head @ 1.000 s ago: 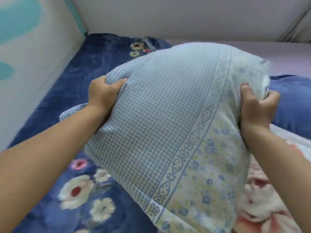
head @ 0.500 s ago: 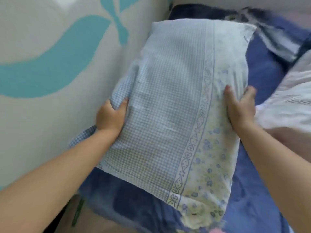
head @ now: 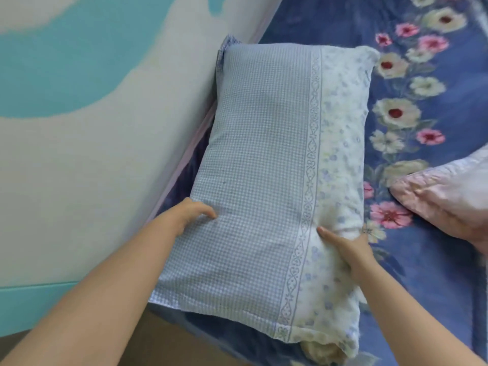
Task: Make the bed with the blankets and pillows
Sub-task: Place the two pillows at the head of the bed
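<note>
Already the checked pillow (head: 264, 165) lies on the blanket (head: 435, 260) by the wall, both hands (head: 190, 215) (head: 348, 249) gripping its sides, while the pink pillow (head: 449, 196) waits unplaced.

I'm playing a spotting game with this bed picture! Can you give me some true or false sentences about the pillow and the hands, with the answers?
1. The checked blue pillow lies on the flowered blue blanket. True.
2. Only one hand touches the pillow. False: the left hand and the right hand are both on it, near its closer end.
3. The pillow sits along the wall side of the bed. True.
4. The blanket is plain green. False: it is dark blue with white and pink flowers.
5. A pink pillow lies to the right of the checked one. True.
6. The pink pillow is stacked on the checked pillow. False: they lie apart.
</note>
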`<act>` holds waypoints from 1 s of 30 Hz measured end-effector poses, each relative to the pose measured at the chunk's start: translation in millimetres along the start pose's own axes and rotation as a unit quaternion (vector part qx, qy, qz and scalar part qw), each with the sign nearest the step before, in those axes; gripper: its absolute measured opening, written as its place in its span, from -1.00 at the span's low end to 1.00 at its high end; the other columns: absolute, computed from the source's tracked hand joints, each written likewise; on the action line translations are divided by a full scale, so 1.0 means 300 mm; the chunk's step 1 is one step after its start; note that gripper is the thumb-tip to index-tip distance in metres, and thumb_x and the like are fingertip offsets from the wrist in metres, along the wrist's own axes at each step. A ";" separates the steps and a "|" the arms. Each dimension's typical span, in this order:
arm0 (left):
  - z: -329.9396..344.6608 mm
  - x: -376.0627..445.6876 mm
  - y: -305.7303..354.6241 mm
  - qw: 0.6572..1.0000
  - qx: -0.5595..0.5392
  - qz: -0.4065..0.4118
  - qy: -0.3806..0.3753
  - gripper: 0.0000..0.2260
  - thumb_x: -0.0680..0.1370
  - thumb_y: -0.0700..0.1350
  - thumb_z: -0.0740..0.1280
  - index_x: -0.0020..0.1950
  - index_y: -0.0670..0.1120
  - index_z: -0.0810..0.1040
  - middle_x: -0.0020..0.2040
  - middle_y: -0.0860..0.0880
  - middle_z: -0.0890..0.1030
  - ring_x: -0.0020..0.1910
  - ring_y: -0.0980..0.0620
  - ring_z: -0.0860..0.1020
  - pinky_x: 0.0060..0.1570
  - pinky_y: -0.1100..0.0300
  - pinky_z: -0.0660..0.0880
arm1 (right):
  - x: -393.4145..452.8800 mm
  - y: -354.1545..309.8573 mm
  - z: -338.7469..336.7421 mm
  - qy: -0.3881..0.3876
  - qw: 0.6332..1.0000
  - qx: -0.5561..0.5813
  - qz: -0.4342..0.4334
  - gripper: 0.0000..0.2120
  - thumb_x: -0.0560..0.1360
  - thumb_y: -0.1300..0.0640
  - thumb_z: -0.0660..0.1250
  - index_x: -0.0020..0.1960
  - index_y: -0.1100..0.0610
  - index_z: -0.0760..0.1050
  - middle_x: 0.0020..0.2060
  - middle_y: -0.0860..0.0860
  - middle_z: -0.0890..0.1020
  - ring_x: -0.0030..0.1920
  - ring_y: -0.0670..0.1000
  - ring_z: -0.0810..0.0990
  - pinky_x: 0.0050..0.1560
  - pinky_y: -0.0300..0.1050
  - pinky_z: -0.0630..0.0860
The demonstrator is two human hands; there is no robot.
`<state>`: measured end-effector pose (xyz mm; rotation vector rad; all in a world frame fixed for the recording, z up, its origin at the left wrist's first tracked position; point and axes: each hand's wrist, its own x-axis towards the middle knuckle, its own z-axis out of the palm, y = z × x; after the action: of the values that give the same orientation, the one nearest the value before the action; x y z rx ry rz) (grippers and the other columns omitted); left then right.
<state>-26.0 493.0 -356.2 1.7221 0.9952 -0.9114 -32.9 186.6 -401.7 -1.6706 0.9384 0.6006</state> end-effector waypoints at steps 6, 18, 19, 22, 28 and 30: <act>0.017 -0.030 0.189 0.986 0.067 0.016 0.150 -0.72 0.48 -0.46 0.16 -0.40 -0.22 0.33 -0.26 -0.16 0.42 -0.40 -0.08 0.36 -0.46 0.24 0.33 | -0.077 -0.132 -0.001 -0.027 0.987 0.119 -0.102 -0.77 0.32 0.34 0.47 -0.09 0.12 0.56 -0.20 0.04 0.63 -0.21 0.02 0.61 -0.26 -0.15 0.54; -0.204 -0.254 0.775 0.824 0.020 0.398 0.403 -0.58 0.16 -0.19 0.10 -0.09 -0.33 0.52 -0.01 -0.37 0.61 0.01 -0.27 0.57 -0.22 0.12 0.36 | -0.214 -0.765 -0.002 0.147 0.890 0.140 -0.409 -0.85 0.43 0.21 0.40 -0.12 -0.03 0.54 -0.24 -0.17 0.56 -0.29 -0.31 0.56 -0.30 -0.61 0.44; -0.221 -0.261 0.829 0.813 0.016 0.410 0.413 -0.53 0.16 -0.18 0.09 -0.04 -0.35 0.53 0.00 -0.35 0.61 0.03 -0.26 0.57 -0.17 0.06 0.42 | -0.211 -0.816 -0.009 0.165 0.883 0.142 -0.417 -0.86 0.44 0.21 0.39 -0.03 0.05 0.56 -0.18 -0.13 0.57 -0.23 -0.24 0.57 -0.29 -0.63 0.43; -0.273 -0.301 1.034 0.782 0.010 0.453 0.428 -0.49 0.17 -0.17 0.09 0.03 -0.32 0.54 0.05 -0.33 0.62 0.08 -0.25 0.57 -0.01 0.00 0.49 | -0.207 -0.995 -0.035 0.209 0.846 0.161 -0.463 -0.74 0.44 0.15 0.39 0.12 0.17 0.54 -0.12 -0.08 0.56 -0.08 -0.06 0.56 -0.17 -0.44 0.48; -0.410 -0.310 1.447 0.765 0.136 0.396 0.489 -0.54 0.51 -0.12 0.27 0.35 -0.29 0.30 0.35 -0.28 0.39 0.36 -0.24 0.36 0.29 -0.06 0.33 | -0.022 -1.403 -0.091 0.216 0.856 0.076 -0.463 -0.54 0.57 0.02 0.17 0.38 0.23 0.24 0.25 0.11 0.44 0.28 0.09 0.41 0.24 -0.14 0.31; -0.396 -0.258 1.476 0.774 0.211 0.354 0.480 -0.52 0.54 -0.08 0.27 0.37 -0.29 0.29 0.37 -0.30 0.36 0.37 -0.25 0.34 0.30 -0.08 0.32 | 0.080 -1.440 -0.102 0.207 0.897 -0.081 -0.382 -0.49 0.60 0.00 0.07 0.48 0.16 0.08 0.44 0.21 0.21 0.42 0.19 0.22 0.36 -0.02 0.17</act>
<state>361.2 475.7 -99.5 2.7643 0.5963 0.3638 334.8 199.4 -171.6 -2.1763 0.4375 -0.2303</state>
